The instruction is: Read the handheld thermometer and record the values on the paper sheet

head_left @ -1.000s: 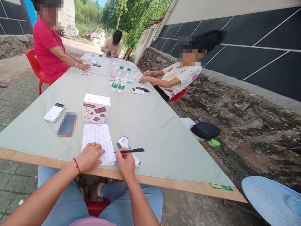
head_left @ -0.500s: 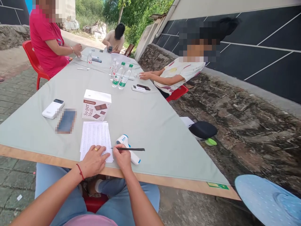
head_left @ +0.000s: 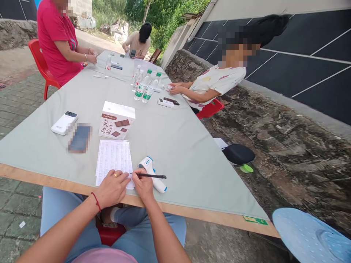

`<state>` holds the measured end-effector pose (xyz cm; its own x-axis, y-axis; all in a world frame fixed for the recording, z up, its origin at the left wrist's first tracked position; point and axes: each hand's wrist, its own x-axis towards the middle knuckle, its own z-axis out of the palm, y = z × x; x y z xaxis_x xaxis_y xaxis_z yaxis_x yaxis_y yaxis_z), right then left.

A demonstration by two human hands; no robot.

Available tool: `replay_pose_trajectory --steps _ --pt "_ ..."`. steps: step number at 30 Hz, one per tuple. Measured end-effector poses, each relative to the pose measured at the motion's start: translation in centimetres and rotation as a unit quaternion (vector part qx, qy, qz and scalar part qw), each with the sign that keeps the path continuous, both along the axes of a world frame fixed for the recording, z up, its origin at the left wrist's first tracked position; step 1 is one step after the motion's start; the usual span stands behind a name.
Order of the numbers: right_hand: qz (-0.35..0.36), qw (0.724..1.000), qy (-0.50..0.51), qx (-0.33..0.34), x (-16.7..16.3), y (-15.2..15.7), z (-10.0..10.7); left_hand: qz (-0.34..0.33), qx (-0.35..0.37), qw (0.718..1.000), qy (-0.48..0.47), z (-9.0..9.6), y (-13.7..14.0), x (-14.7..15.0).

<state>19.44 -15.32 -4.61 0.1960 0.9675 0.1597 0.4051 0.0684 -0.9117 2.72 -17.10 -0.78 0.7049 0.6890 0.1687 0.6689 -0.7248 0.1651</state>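
Observation:
Printed paper sheets (head_left: 113, 157) lie in a small stack near the table's front edge. My left hand (head_left: 113, 188) rests flat on their lower part, fingers extended, a ring on one finger. In my right hand (head_left: 143, 185) is a black pen (head_left: 152, 176), pinched in a writing grip with its tip at the right edge of the paper. Just beyond that hand lies a white and blue infrared thermometer (head_left: 153, 175), partly hidden by the hand and pen. A white and brown box (head_left: 117, 120) stands right behind the sheets.
Left of the box are a white power bank (head_left: 64, 123) and a blurred phone (head_left: 79, 138). Several water bottles (head_left: 148, 86) stand mid-table. Three people sit around the far part of the table (head_left: 178, 146). A light blue hat (head_left: 309, 237) is at the lower right.
The view has shifted slightly, moving the table items a little to the right. The pen has tilted a bit in my right hand. My left hand stays on the paper.

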Motion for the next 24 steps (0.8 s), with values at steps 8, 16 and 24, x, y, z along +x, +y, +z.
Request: replay_pose_trajectory --steps 8,16,24 --pt "0.003 1.000 -0.023 0.010 0.21 0.00 -0.36 0.002 -0.001 1.000 0.008 0.33 -0.13 0.02" --pt "0.008 1.000 -0.010 0.008 0.31 -0.07 -0.78 0.004 -0.001 1.000 0.011 0.37 -0.15 -0.03" --pt "-0.014 0.999 0.021 0.020 0.12 -0.13 -0.51 0.008 -0.006 1.000 0.016 0.55 -0.13 0.05"
